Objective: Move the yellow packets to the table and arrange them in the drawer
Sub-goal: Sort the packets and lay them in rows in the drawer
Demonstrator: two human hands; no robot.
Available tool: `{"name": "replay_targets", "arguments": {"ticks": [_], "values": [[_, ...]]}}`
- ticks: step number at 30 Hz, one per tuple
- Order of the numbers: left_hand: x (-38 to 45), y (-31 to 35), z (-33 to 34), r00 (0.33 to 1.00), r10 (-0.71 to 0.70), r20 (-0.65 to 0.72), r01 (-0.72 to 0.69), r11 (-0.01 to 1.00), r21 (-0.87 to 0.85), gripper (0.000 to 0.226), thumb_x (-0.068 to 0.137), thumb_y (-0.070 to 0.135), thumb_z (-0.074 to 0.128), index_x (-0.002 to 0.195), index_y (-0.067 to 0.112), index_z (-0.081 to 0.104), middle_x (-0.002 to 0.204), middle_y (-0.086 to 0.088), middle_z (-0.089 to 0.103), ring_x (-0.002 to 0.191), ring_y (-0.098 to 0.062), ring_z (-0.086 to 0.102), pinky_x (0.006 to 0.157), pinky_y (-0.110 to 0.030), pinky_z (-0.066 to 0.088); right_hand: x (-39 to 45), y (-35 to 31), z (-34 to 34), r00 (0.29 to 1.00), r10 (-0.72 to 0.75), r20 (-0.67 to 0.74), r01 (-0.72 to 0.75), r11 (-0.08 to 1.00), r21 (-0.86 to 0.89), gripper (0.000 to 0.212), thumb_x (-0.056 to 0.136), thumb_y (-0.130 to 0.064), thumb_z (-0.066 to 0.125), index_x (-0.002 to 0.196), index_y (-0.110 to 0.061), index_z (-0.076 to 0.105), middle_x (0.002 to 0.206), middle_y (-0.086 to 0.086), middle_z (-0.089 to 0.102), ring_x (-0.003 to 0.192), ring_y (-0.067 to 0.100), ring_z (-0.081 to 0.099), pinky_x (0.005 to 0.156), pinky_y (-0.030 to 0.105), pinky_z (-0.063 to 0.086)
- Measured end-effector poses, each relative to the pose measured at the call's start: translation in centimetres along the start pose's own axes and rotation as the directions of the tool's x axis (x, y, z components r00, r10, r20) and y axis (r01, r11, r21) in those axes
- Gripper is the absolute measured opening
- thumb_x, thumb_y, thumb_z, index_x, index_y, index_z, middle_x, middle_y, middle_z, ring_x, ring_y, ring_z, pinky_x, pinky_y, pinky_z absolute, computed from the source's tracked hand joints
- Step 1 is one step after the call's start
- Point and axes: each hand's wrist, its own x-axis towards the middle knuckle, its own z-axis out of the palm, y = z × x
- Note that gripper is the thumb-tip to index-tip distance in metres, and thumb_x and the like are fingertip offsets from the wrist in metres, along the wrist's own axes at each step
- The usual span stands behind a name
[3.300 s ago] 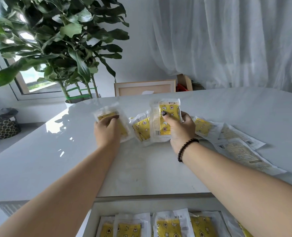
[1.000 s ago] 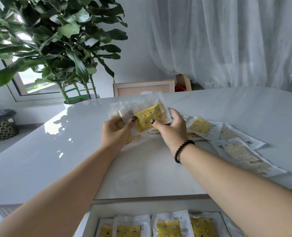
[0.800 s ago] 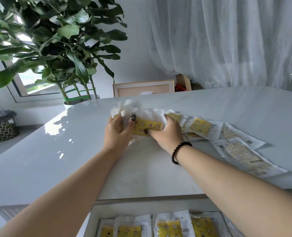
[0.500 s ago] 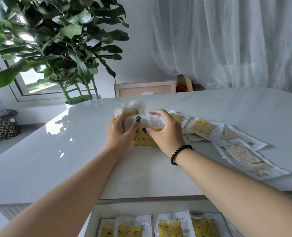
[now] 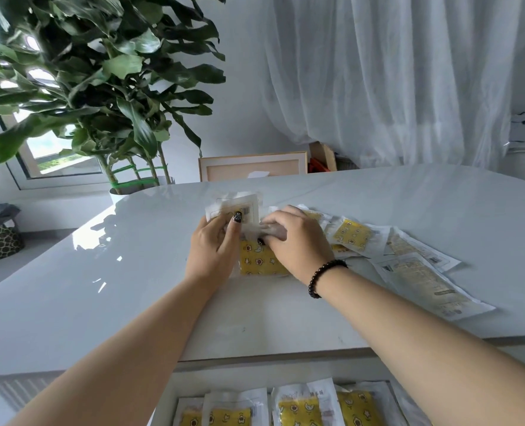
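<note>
We lean over the white table [image 5: 132, 287], its drawer [image 5: 285, 373] open at six o'clock with packets [image 5: 298, 407] already in a row. Our left hand [image 5: 212, 247] grips a small stack of packets [image 5: 239, 207] at twelve o'clock, while our right hand [image 5: 298, 241] curls around the yellow packet [image 5: 259, 262] lying flat beside it. More packets [image 5: 352, 236] fan toward three o'clock. They look light, soft and slippery, so we would pinch the sealed edges.

One head-worn wide view looks forward and down, close over the surface [image 5: 132, 287], with the open drawer [image 5: 255, 373] along the bottom edge.
</note>
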Motion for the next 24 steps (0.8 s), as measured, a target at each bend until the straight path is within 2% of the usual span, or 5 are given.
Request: {"name": "replay_targets", "arguments": {"ticks": [3,6,9,14,24], "values": [[0.0,0.0,0.0,1.000,0.007,-0.002,-0.007,1.000,-0.004,0.050,0.081,0.049,0.037,0.069,0.005,0.057,0.064,0.001,0.045,0.069,-0.012,0.046,0.061,-0.021,0.033,1.4,-1.2,-2.0,0.915,0.070,0.397,0.070,0.942,-0.329,0.021,0.079,-0.007,0.062,0.072,-0.025,0.054,0.082,-0.001,0.056,0.082,0.023,0.055,0.060,0.029,0.045],[-0.2,0.1,0.0,1.000,0.007,0.005,-0.007,1.000,-0.015,0.053,0.081,0.046,0.039,0.071,-0.001,0.060,0.067,-0.008,0.051,0.071,-0.017,0.049,0.062,-0.022,0.037,1.9,-2.5,-2.4,0.829,0.155,0.538,0.157,0.858,-0.489,0.031,0.079,-0.014,0.066,0.063,-0.019,0.040,0.073,0.001,0.049,0.070,0.023,0.053,0.048,0.023,0.033],[-0.1,0.1,-0.1,0.999,-0.034,0.008,0.034,0.999,-0.030,0.045,0.085,0.037,0.045,0.065,-0.002,0.056,0.060,-0.008,0.049,0.066,-0.022,0.047,0.059,-0.032,0.037,1.6,-2.5,-1.6,0.802,0.224,0.554,0.071,0.885,-0.461,0.033,0.081,-0.010,0.064,0.062,-0.015,0.038,0.069,0.002,0.044,0.059,0.019,0.044,0.048,0.024,0.032],[0.3,0.3,-0.5,0.956,-0.290,0.046,0.292,0.926,-0.238,0.041,0.091,0.034,0.055,0.055,0.015,0.049,0.044,0.010,0.045,0.047,-0.006,0.038,0.049,-0.020,0.033,1.8,-1.8,-1.8,0.813,0.302,0.498,-0.108,0.919,-0.380,0.038,0.087,-0.019,0.064,0.062,-0.019,0.035,0.067,-0.004,0.040,0.057,0.011,0.040,0.047,0.024,0.030],[0.8,0.5,-0.6,0.866,-0.488,0.109,0.488,0.776,-0.400,0.036,0.095,0.034,0.053,0.072,0.015,0.072,0.075,-0.005,0.070,0.069,-0.022,0.065,0.065,-0.030,0.056,3.8,-0.2,-4.2,0.846,0.368,0.387,-0.243,0.911,-0.333,0.031,0.081,-0.026,0.072,0.070,-0.010,0.049,0.074,0.003,0.053,0.061,0.015,0.048,0.048,0.023,0.036]]}}
